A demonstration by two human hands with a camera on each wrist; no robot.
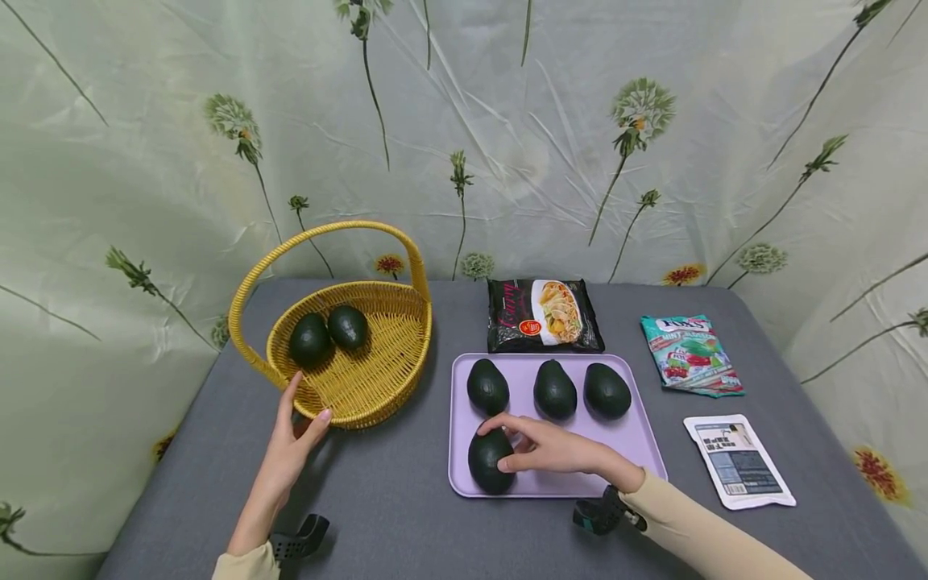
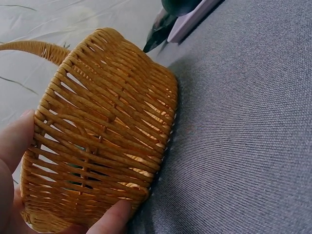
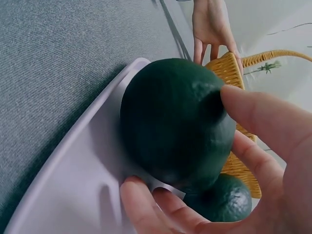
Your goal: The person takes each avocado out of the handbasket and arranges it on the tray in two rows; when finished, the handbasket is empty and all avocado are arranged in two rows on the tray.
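On the lilac tray, my right hand holds a dark green avocado at the front left corner, its thumb and fingers around the fruit. The right wrist view shows that avocado large and close, fingertips on its sides. Three more avocados stand in a row behind it, one of them directly behind the held avocado. My left hand grips the near left side of a yellow wicker basket. Inside the basket lie two avocados, close together at its left. In the left wrist view, fingers touch the basket's woven wall.
Behind the tray lies a black noodle packet. To the right are a teal candy bag and a white packet. The basket's tall handle arches over it. A floral curtain hangs behind the grey table.
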